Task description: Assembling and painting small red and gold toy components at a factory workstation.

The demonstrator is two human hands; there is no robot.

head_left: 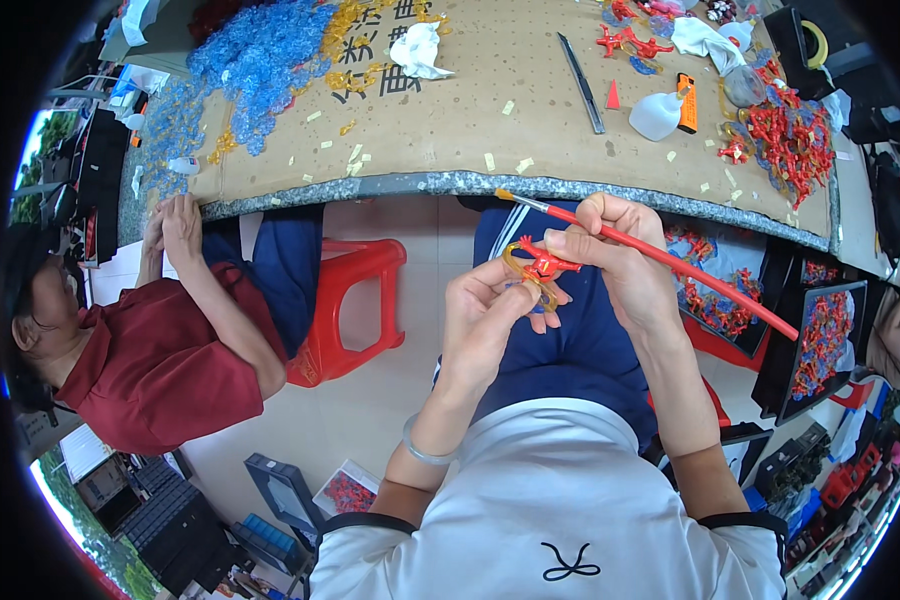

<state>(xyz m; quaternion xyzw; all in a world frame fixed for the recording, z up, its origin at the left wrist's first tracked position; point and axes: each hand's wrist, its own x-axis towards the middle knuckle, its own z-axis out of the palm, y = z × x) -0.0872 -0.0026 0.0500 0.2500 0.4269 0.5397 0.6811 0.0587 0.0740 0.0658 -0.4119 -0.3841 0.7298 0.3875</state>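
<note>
In front of my lap, my left hand (482,318) pinches a small plastic toy with a red figure (547,266) on top. A clear yellow ring (513,256) and some blue plastic sit against the figure; how they join is too small to tell. My right hand (632,268) is closed round a paintbrush (715,281) with a long red handle, its bristles pointing left near the table's edge. The right thumb reaches to the red figure and seems to touch it.
The cardboard-covered table (450,120) carries blue pieces (260,65), yellow pieces (348,45), a red figure pile (790,145), a squeeze bottle (657,115) and a utility knife (582,85). A co-worker in a maroon shirt (175,365) sits at left. Trays of figures (820,340) stand at right.
</note>
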